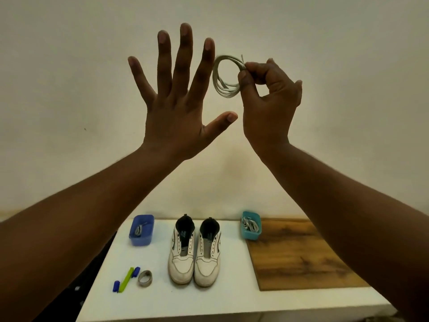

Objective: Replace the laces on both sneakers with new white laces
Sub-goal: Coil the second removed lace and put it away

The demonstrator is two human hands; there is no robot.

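Two white sneakers, the left sneaker [181, 254] and the right sneaker [208, 256], stand side by side on the white table [209, 303], toes toward me, with no laces in their eyelets. Both my arms are raised high in front of the wall. My left hand [176, 98] is open with fingers spread wide and holds nothing. My right hand [269, 98] pinches a coiled white lace [224, 76] between thumb and fingertips. The coil hangs beside my left index finger without touching it.
A blue bin [141, 238] left of the sneakers holds a lace. A teal bin [251, 225] on the right holds several laces. A wooden board [299, 254] lies at the right. A green and blue tool [126, 278] and a tape roll [145, 278] sit front left.
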